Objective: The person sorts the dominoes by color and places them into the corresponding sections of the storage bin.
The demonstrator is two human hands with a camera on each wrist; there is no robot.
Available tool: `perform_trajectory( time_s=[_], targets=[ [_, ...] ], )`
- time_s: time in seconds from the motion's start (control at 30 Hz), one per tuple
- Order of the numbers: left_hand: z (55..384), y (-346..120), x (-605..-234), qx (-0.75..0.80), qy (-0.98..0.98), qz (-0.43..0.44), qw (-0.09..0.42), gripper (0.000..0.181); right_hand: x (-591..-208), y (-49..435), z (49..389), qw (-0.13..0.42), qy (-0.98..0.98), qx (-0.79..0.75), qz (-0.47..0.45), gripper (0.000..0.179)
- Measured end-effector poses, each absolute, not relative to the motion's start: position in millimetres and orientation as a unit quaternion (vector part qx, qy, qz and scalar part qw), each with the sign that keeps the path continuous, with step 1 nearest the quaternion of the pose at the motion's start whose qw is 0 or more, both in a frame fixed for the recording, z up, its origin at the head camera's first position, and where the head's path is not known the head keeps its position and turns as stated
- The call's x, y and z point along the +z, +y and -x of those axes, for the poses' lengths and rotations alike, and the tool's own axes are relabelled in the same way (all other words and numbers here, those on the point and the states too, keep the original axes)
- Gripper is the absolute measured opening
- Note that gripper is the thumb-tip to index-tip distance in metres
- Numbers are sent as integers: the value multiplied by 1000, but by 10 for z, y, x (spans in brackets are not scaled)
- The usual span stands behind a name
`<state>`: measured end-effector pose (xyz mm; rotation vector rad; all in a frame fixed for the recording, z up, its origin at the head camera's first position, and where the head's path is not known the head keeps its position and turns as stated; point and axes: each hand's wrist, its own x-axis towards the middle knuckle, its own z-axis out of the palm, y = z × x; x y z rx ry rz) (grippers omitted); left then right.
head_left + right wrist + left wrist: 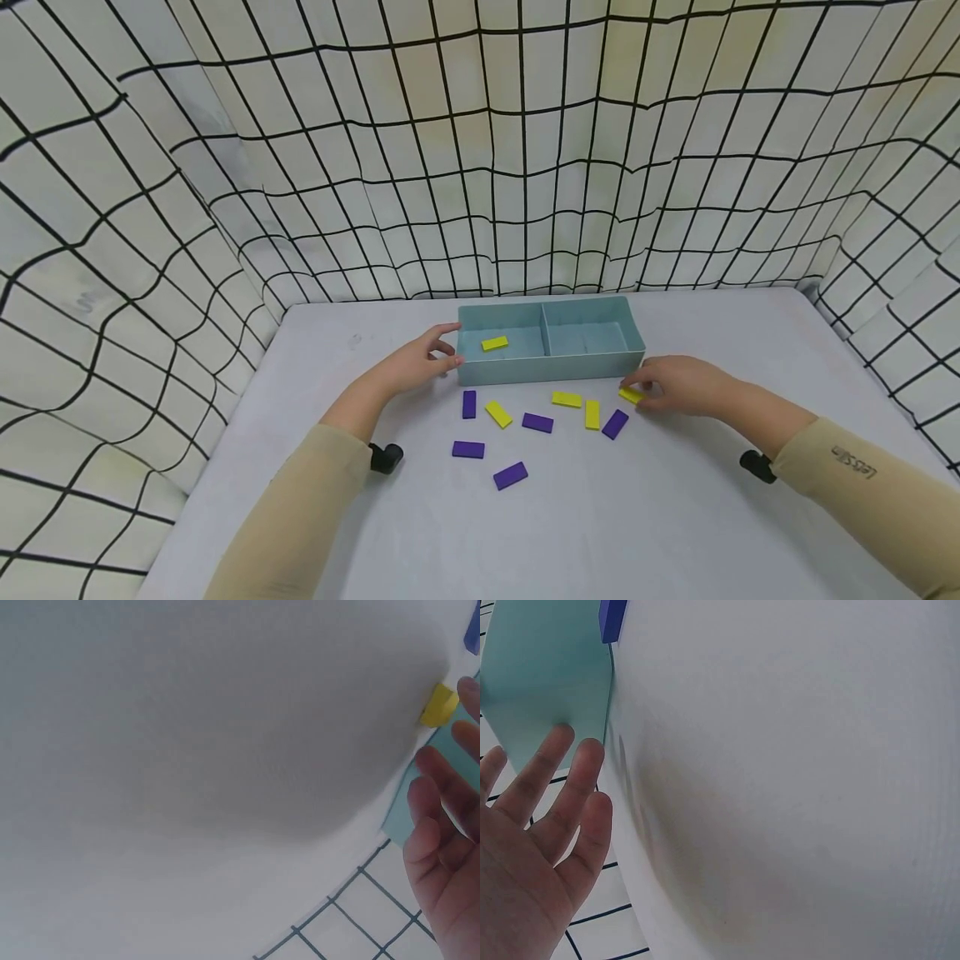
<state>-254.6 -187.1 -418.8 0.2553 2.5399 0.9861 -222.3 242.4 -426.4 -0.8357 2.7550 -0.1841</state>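
A light-blue box point(551, 369) with two compartments stands at the back of the table; one yellow block point(494, 343) lies in its left compartment. My left hand point(412, 362) touches the box's left end, its fingers fairly straight in the left wrist view. Near the box's front right corner, my right hand point(682, 386) has its loosely bent fingers at another yellow block point(630, 394), partly covered in the head view. In the right wrist view this yellow block point(439, 706) shows beside the fingertips, with no clear pinch around it.
In front of the box lie several purple blocks, among them one purple block point(537, 422) near the middle, and more yellow blocks, such as the yellow block point(566, 399). The white table point(600, 525) is bordered by walls with black netting point(522, 137).
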Motion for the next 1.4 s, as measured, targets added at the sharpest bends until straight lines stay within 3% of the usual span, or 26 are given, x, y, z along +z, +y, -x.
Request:
perform_trajectory(
  time_s=[0.73,1.4],
  targets=[
    [2518,-1860,-4180,351,912,-90,195,72,-4294,2394,2234,135,950,-58,274,32],
    [2523,-1857,-4181,358,909,-91,194,72,-3924,2508,2200,134,934,-106,314,31]
  ],
)
